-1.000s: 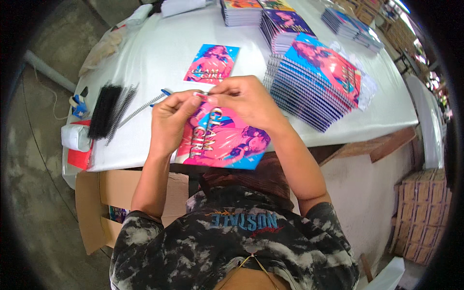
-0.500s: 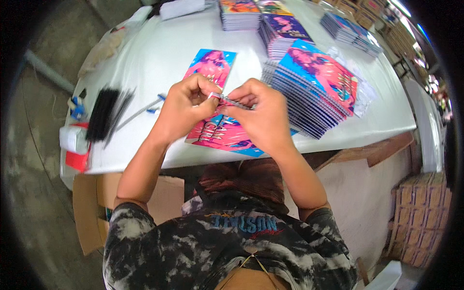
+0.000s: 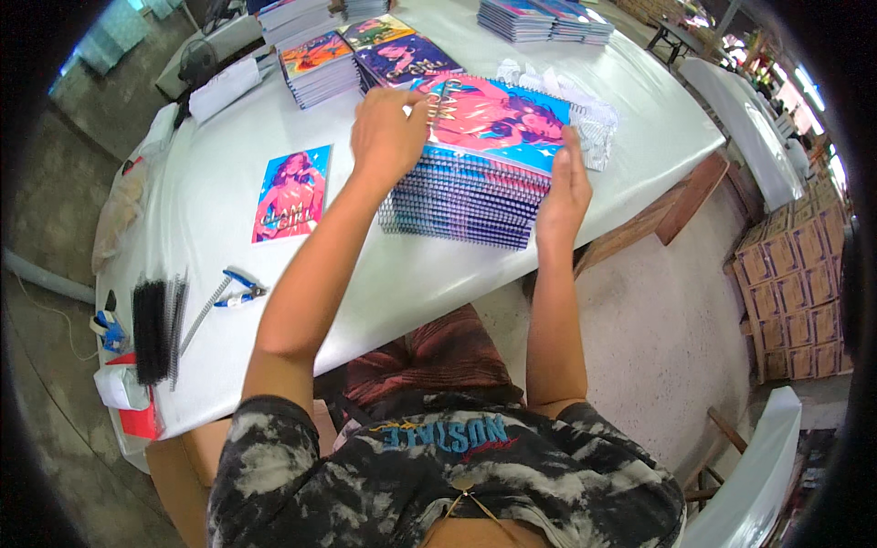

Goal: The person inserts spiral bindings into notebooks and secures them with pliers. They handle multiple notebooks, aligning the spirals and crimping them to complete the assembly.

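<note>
A stack of spiral-bound notebooks [image 3: 461, 203] lies at the table's near right side, coils facing me. On top is a pink and blue notebook [image 3: 498, 114] with an illustrated cover, held between both hands. My left hand [image 3: 388, 135] has its fingers bent over the notebook's left end. My right hand [image 3: 564, 201] grips the right end, thumb and fingers along its near corner. A loose pink and blue cover [image 3: 292, 194] lies flat, left of my left forearm. Blue-handled pliers [image 3: 242, 288] rest nearer me, beside a single grey coil [image 3: 204, 317].
Black binding coils [image 3: 157, 329] lie at the left edge near a red and white packet [image 3: 128, 388]. More notebook stacks [image 3: 318, 68] stand at the back, with another stack [image 3: 544, 20] further right. Crumpled clear plastic [image 3: 594, 128] lies behind the held notebook. Cartons [image 3: 795, 292] stand right of the table.
My hands have parted from a pinch on a coil over the covers and moved to the notebook stack at right. One notebook now lies squarer on top. The view has turned right.
</note>
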The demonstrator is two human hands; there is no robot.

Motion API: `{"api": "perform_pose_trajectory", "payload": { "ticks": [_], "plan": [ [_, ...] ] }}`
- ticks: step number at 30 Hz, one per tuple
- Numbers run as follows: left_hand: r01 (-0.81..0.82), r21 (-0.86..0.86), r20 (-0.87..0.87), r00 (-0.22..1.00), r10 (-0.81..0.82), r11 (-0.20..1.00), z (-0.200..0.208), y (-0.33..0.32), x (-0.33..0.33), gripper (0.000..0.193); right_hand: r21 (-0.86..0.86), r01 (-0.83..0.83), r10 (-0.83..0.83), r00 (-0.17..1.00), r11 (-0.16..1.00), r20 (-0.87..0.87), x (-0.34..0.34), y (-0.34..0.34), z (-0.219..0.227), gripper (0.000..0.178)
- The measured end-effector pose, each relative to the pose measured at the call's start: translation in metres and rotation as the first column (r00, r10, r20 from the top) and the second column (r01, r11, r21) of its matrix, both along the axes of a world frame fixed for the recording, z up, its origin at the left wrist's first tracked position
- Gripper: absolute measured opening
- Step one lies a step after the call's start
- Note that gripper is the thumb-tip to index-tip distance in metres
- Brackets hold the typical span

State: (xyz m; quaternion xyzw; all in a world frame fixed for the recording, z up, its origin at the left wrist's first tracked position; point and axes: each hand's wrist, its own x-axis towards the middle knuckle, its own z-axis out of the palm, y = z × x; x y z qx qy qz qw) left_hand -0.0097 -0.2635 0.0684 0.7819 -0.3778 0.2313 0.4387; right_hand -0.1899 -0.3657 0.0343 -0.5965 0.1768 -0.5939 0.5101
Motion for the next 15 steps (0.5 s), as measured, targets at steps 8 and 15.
{"api": "perform_pose_trajectory", "payload": {
  "ticks": [8, 15],
  "plan": [
    [-0.138, -0.340, -0.265, 0.963, 0.046, 0.930, -0.025, 0.019, -0.024, 0.034, -0.015, 0.258, -0.258, 0.966, 0.966, -0.009, 0.014, 0.013, -0.011, 0.026],
    [-0.037, -0.487, -0.360, 0.919, -0.162, 0.872, -0.030, 0.025, -0.020, 0.039, -0.199, 0.497, -0.513, 0.857, 0.845, -0.040, 0.012, 0.008, -0.024, 0.022]
  ]
}}
